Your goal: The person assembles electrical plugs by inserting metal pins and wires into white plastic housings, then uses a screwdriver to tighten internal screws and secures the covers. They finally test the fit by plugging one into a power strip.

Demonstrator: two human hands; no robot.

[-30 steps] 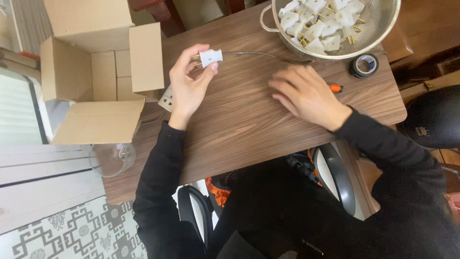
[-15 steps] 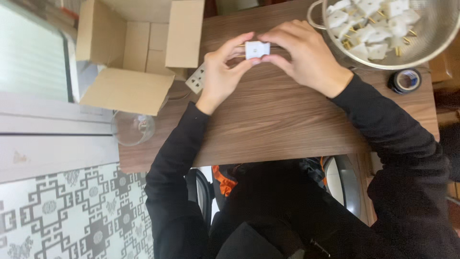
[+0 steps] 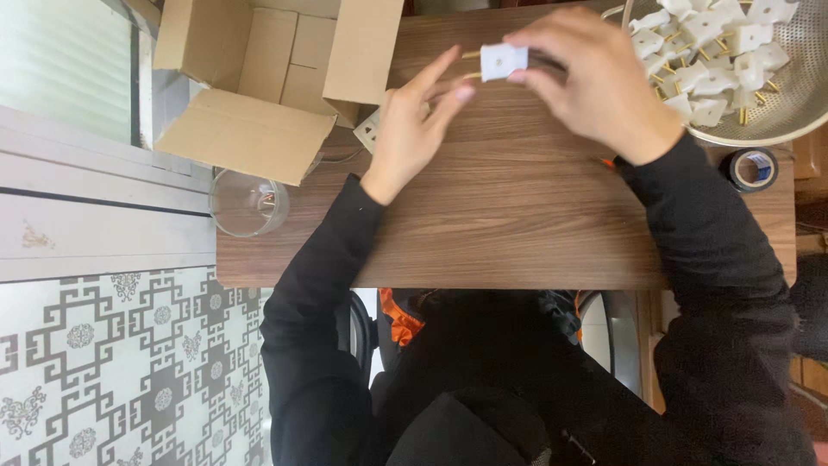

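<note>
Wood-grain table (image 3: 517,216), grey patterned floor tiles (image 3: 103,371), pale ledge (image 3: 95,233), possibly a windowsill, daylight

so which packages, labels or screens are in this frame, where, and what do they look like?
Open brown cardboard box: upper left, at the wooden table's far left corner, flaps spread, plain inside.
Black tape roll: right table edge beneath the metal colander, round, with a blue-and-white label in its core.
No screens or signs visible.

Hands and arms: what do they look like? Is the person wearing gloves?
No gloves. Both hands, the left hand and the right hand, are bare, with no rings or watch showing. Both arms are covered to the wrist by long, plain black sleeves, loose and slightly creased.
</note>
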